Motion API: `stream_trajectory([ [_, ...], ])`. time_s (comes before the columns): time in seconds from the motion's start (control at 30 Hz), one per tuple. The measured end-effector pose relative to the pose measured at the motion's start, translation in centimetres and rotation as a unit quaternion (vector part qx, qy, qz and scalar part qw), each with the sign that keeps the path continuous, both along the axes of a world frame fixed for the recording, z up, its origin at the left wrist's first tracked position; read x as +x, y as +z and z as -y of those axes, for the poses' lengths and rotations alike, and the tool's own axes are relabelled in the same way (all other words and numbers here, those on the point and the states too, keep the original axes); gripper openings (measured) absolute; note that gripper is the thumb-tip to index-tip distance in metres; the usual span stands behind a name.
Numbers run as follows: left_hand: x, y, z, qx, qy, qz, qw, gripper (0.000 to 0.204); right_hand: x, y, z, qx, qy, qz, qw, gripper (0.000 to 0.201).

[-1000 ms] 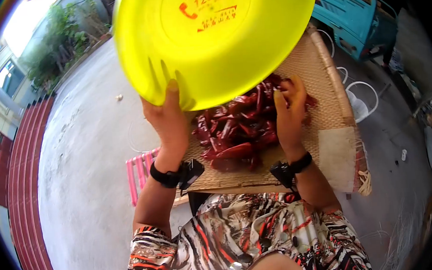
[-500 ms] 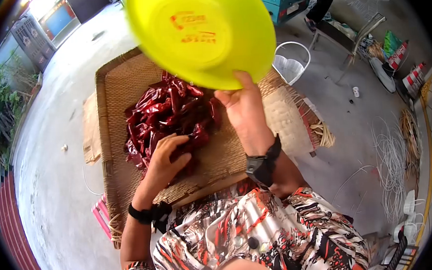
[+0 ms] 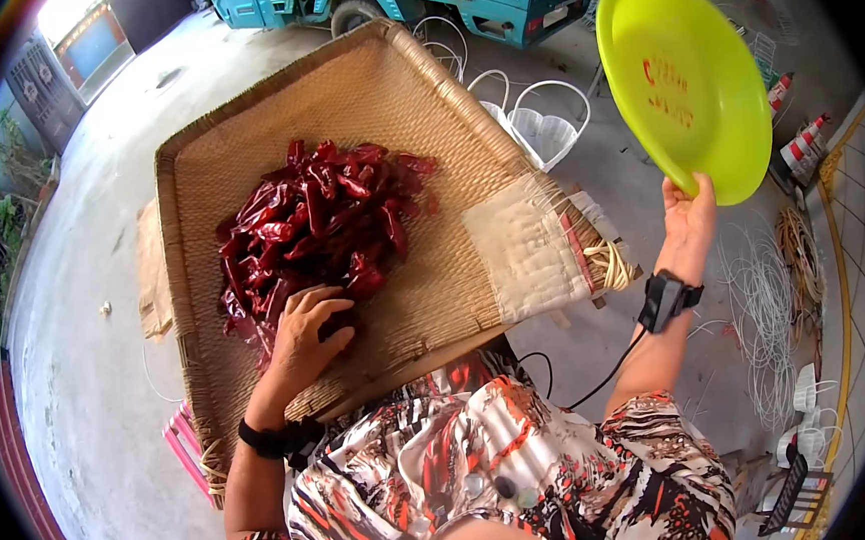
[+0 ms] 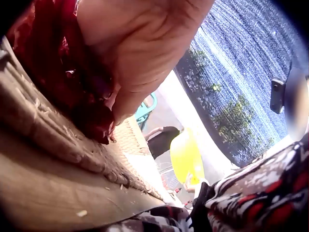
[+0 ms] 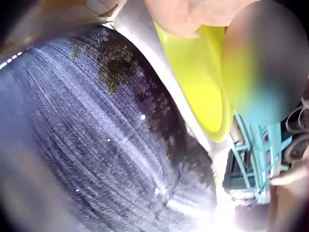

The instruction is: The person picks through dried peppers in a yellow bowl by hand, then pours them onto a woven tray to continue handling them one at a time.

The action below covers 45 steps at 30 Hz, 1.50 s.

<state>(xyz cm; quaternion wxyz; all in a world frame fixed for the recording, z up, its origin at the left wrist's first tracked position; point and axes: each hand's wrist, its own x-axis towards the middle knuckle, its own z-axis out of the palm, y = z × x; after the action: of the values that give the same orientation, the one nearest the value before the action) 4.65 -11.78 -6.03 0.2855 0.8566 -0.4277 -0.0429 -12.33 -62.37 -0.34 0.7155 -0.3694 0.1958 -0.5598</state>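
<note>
Evidently, the yellow basin [image 3: 685, 82] is pinched at its lower rim by the right hand [image 3: 688, 217], the thumb laid over the edge and the other fingers partly hidden. Light, slightly flexible plastic can be presumed, so a rim grip should be enough, though some wobble may be expected from one-sided support. By the left hand [image 3: 305, 334], fingers bent and thumb apart, the near edge of the red peppers [image 3: 309, 218] is touched; whether any pepper is gripped cannot be told. Most of the pile is spread just beyond those fingertips, on the woven tray [image 3: 262, 121]. The glossy peppers are judged soft, slippery and easily bruised, best gathered loosely from underneath. The basin is held tilted, well apart from the pile, beyond the tray's right side.
</note>
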Motion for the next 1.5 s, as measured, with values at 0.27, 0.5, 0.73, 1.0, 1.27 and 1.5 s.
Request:
stream_trajectory([
  [0.27, 0.0, 0.3, 0.3, 0.017, 0.011, -0.027, 0.999, 0.039, -1.6, -21.3, 8.1, 0.102, -0.033, -0.163, 0.981, 0.037],
  [0.5, 0.0, 0.2, 0.2, 0.015, 0.007, -0.026, 1.000, 0.038, -1.3, -32.1, 2.2, -0.218, -0.074, -0.202, 0.952, 0.044],
  [0.73, -0.1, 0.5, 0.5, 0.039, 0.021, -0.040, 0.998, 0.038, -2.6, -38.7, -2.7, -0.083, 0.097, -0.852, 0.508, 0.034],
  [1.0, -0.6, 0.9, 0.7, 0.064, 0.035, -0.038, 0.997, 0.037, 3.3, -39.4, -1.8, -0.128, 0.207, -0.845, 0.476, 0.036],
  [1.27, -1.3, 1.3, 1.8, 0.091, 0.063, 0.013, 0.994, 0.032, 1.9, -42.5, -4.1, -0.126, 0.207, -0.860, 0.448, 0.037],
  [1.5, -1.4, 0.8, 1.8, 0.100, 0.073, 0.027, 0.992, 0.032, 0.7, -42.6, -3.6, -0.129, 0.201, -0.857, 0.456, 0.038],
])
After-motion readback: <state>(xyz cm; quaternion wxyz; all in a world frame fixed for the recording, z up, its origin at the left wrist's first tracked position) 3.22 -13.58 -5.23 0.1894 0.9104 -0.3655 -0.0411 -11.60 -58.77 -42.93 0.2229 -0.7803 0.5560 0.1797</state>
